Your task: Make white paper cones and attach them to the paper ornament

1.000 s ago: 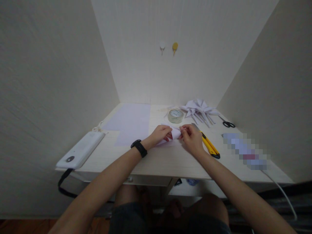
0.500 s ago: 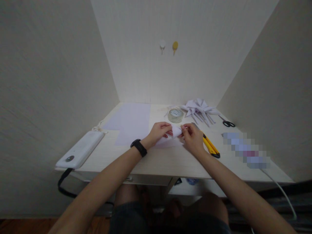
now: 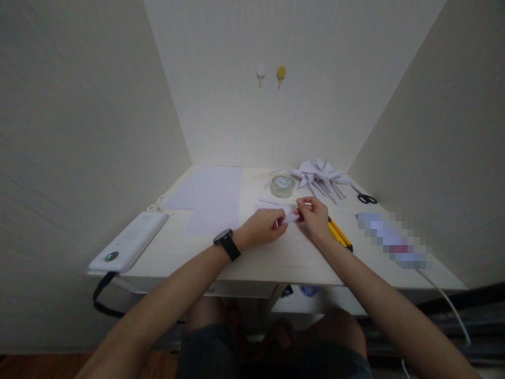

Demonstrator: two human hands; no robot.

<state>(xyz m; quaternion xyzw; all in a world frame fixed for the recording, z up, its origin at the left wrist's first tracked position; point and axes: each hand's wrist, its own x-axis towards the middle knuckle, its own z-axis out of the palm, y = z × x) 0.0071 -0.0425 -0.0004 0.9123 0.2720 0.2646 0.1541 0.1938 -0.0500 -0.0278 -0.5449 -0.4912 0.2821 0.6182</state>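
A small piece of white paper (image 3: 290, 212) is held between my hands, low over the desk. My left hand (image 3: 265, 225) has its fingers curled closed on the paper's left side, and a watch is on that wrist. On the other side, my right hand (image 3: 313, 216) pinches the paper's right edge between thumb and fingers. Part of the paper is hidden by the fingers. Just beyond my hands lies a roll of clear tape (image 3: 282, 186). A yellow utility knife (image 3: 340, 235) lies partly hidden behind my right wrist.
Several folded white paper pieces (image 3: 320, 176) lie at the back right, with black-handled scissors (image 3: 366, 198) beside them. Flat paper sheets (image 3: 213, 192) cover the back left. A white box-like device (image 3: 128, 242) stands at the left edge. A blurred-out item (image 3: 390, 239) lies right.
My left hand has turned palm inward and come nearer my body, its fingers curling more. The paper sits lower, with less of it visible. My right hand keeps its pinch.
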